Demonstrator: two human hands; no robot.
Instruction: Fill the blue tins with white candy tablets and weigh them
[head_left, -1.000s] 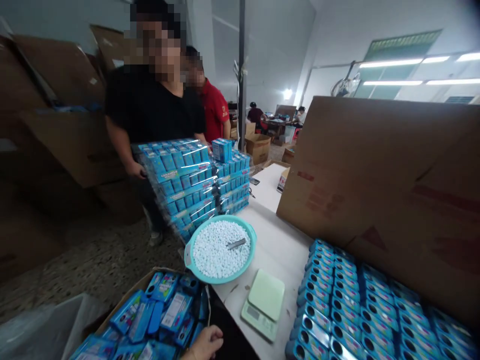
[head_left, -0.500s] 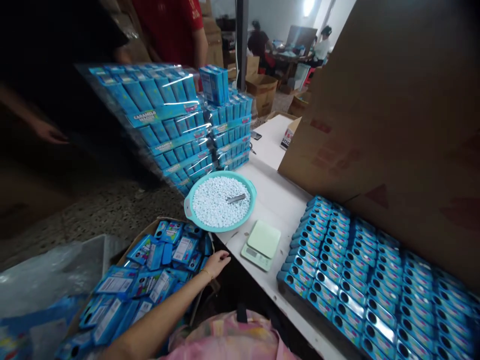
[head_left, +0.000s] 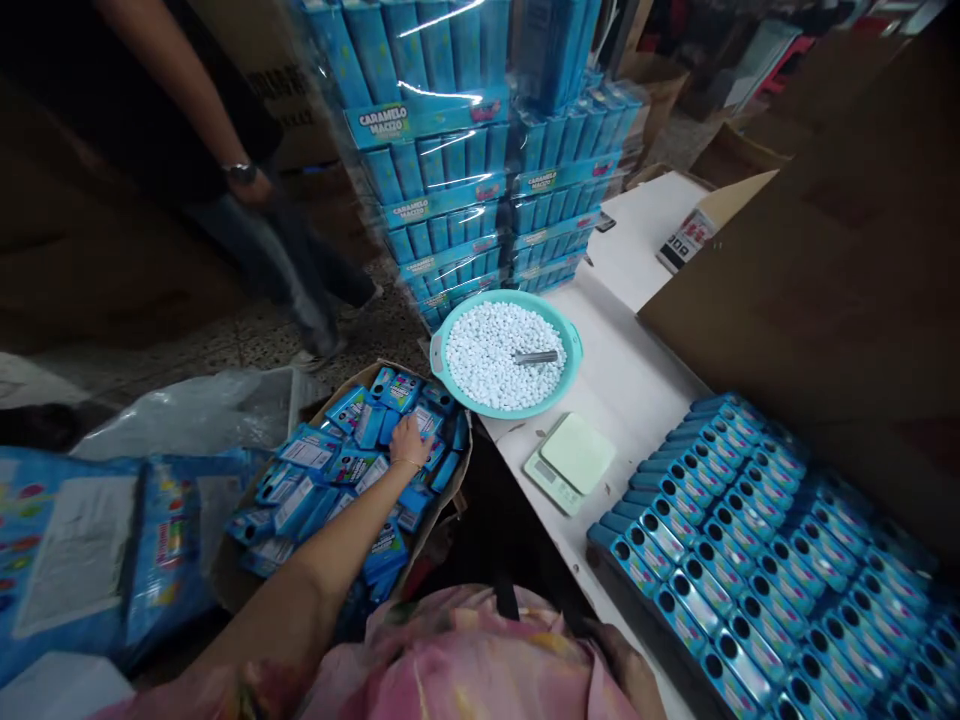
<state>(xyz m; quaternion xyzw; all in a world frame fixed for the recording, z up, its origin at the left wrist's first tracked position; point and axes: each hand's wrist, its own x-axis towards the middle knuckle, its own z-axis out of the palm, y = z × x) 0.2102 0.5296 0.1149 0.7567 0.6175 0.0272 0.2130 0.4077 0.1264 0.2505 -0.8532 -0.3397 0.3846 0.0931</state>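
Boxes remain loose in the carton, my left hand down on them, can't tell if gripping one; loads already lined up on the table. Right hand: can't tell either.

**4 singles, 1 pair, 3 uncountable lots**

By the table's left edge: 1 turquoise basin with 1 metal scoop and white pellets too many to count, plus 1 pale green scale. Beyond the basin, 2 wrapped stacks. Off that edge, 1 carton of loose boxes, overlapping past counting. Toward the right edge, rowed boxes, likewise beyond counting.
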